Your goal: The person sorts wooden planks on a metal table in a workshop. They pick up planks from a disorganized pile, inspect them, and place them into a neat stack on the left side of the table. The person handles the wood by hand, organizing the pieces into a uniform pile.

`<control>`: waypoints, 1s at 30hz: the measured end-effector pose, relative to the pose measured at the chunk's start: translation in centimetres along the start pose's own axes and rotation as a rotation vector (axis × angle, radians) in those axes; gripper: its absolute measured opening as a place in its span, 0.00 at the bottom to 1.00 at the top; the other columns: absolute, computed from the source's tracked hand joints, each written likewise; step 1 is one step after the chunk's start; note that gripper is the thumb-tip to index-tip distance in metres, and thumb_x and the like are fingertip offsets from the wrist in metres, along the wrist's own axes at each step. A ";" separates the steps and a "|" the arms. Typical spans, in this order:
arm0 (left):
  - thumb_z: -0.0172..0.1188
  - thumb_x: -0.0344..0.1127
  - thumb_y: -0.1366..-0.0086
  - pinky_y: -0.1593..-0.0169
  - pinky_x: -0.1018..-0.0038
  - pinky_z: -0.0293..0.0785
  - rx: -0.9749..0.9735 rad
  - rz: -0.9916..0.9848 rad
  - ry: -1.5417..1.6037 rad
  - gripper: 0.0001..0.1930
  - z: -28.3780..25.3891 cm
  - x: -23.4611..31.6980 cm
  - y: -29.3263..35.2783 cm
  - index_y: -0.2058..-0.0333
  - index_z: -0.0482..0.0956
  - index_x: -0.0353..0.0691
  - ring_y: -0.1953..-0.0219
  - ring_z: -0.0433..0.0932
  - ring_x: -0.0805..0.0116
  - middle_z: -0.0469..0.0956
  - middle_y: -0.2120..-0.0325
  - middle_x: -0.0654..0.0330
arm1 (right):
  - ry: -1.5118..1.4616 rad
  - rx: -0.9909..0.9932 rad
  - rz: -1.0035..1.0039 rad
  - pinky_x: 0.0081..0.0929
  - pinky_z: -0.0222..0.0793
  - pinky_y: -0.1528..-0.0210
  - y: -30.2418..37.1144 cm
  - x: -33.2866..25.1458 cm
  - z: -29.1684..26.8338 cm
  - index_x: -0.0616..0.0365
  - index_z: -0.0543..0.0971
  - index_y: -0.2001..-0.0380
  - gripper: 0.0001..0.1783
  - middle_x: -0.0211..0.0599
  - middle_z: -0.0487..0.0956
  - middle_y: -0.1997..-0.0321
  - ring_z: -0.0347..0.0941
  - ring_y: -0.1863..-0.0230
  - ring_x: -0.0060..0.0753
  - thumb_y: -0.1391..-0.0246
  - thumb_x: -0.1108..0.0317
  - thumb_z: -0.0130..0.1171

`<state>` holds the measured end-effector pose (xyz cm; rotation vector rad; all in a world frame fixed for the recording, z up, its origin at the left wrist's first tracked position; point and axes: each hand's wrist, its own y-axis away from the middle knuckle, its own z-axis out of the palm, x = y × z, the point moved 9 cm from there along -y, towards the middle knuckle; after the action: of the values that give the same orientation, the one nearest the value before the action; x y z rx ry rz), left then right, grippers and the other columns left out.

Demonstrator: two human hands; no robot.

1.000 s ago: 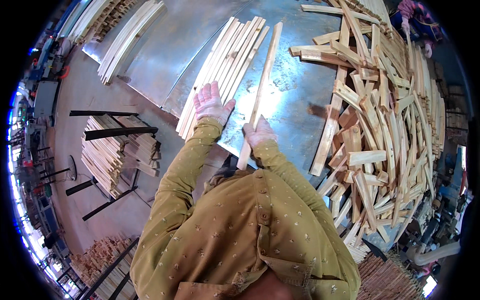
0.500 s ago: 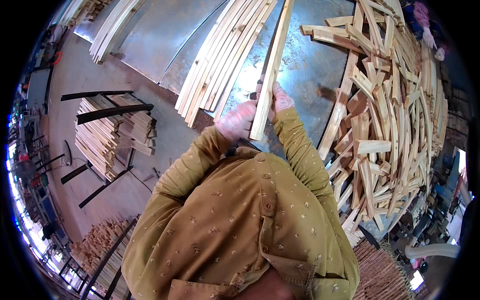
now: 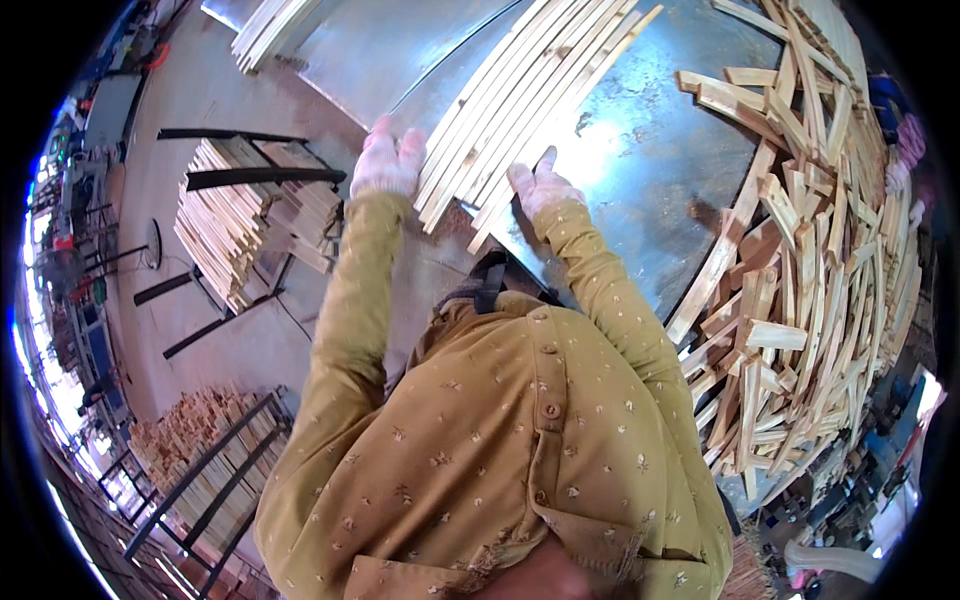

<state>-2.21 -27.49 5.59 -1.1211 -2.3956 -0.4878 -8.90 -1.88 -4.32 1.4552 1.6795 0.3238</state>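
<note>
A row of long pale wooden strips (image 3: 530, 100) lies side by side on the metal table, their near ends jutting past its edge. My left hand (image 3: 388, 160), in a pale pinkish glove, is at the left side of the row near the strips' near ends, fingers raised and apart. Beside the row's rightmost strip is my right hand (image 3: 545, 185), gloved too with dark fingertips, its thumb and fingers spread. Neither hand grips a strip; whether the right fingers touch the wood I cannot tell.
The metal table (image 3: 640, 190) carries a large jumbled heap of short wood pieces (image 3: 790, 290) at right. More strips (image 3: 268, 35) lie at far left. On the floor at left, black racks hold stacked wood (image 3: 222, 225) and another wood stack (image 3: 200, 430).
The single strip held between my hands has been let go, and a strip now lies at the row's right side. My left hand moved to the row's left side. The view shifted left.
</note>
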 end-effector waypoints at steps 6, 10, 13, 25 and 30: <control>0.54 0.53 0.31 0.41 0.67 0.68 -0.482 0.089 0.047 0.30 6.8 -1.9 -2.4 0.42 0.70 0.33 0.44 0.75 0.57 0.76 0.47 0.46 | -0.077 0.131 -0.003 0.36 0.63 0.36 -1.1 0.9 -2.0 0.63 0.43 0.29 0.58 0.60 0.74 0.42 0.70 0.39 0.53 0.45 0.29 0.48; 0.58 0.50 0.34 0.41 0.67 0.68 -0.326 0.071 0.008 0.30 6.1 -1.1 -1.9 0.42 0.70 0.34 0.44 0.74 0.52 0.74 0.46 0.43 | -0.355 0.255 -0.048 0.32 0.65 0.39 -1.5 -2.0 -4.7 0.67 0.45 0.30 0.58 0.57 0.74 0.42 0.72 0.42 0.50 0.51 0.49 0.68; 0.63 0.41 0.38 0.42 0.66 0.70 -0.031 0.241 0.136 0.28 3.6 0.8 -0.7 0.43 0.70 0.32 0.46 0.75 0.52 0.72 0.46 0.43 | -0.609 0.242 -0.100 0.32 0.71 0.47 -3.2 -1.7 -3.3 0.66 0.49 0.32 0.55 0.53 0.77 0.46 0.76 0.48 0.44 0.54 0.58 0.72; 0.49 0.64 0.37 0.31 0.41 0.38 -0.506 0.712 -0.734 0.44 15.0 11.1 5.3 0.32 0.55 0.37 0.28 0.44 0.46 0.51 0.31 0.46 | -0.744 0.437 -0.101 0.33 0.73 0.48 0.2 12.1 -6.8 0.68 0.66 0.39 0.40 0.50 0.78 0.49 0.76 0.52 0.40 0.57 0.69 0.68; 0.50 0.65 0.38 0.31 0.41 0.40 -0.327 0.540 -0.694 0.48 17.3 11.4 4.1 0.34 0.55 0.27 0.28 0.44 0.45 0.50 0.30 0.47 | -0.657 0.412 -0.154 0.29 0.71 0.47 1.8 16.8 -6.6 0.67 0.67 0.39 0.36 0.43 0.78 0.49 0.75 0.51 0.34 0.53 0.72 0.66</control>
<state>-9.70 -9.41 -2.35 -2.3061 -2.4179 -0.3394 -11.58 15.94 -6.43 1.4869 1.3340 -0.5663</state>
